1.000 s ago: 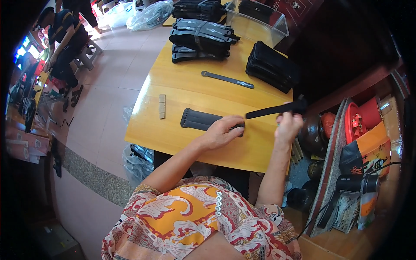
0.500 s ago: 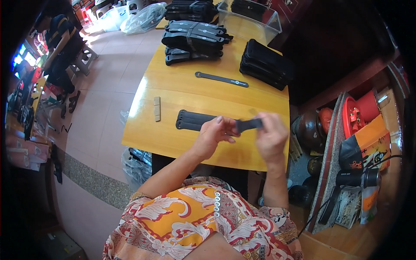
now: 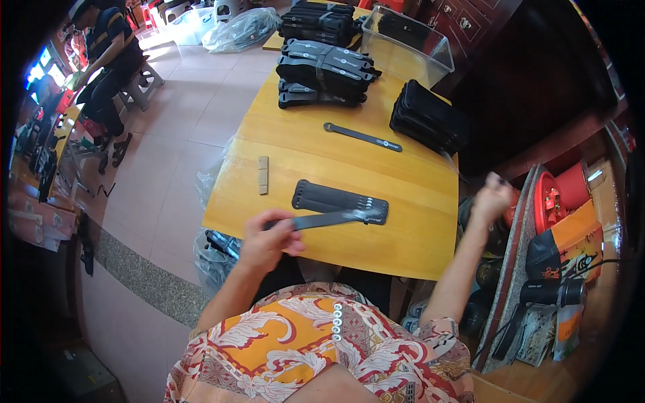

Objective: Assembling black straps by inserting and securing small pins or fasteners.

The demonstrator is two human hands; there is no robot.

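My left hand (image 3: 267,243) is closed around one end of a dark strap (image 3: 324,219), held out to the right over the table's near side. The strap's far end is blurred and overlaps a row of black straps (image 3: 330,197) lying side by side, each with a holed end. Out past the table's right edge, my right hand (image 3: 492,199) has its fingers pinched together. A small dark bit shows at its fingertips, too small to name. Farther back lies a single black strap (image 3: 363,137) with white print.
Bundled straps (image 3: 326,70) are stacked at the table's (image 3: 269,221) far end, beside a clear plastic bin (image 3: 440,57). A black pile (image 3: 428,115) sits at the right. Small tan blocks (image 3: 263,176) lie at left. Another person (image 3: 107,50) sits far left. A cluttered shelf (image 3: 514,248) stands right.
My right hand has left the strap and swung right, beyond the table edge. My left hand has moved left with the strap. The view has shifted somewhat.
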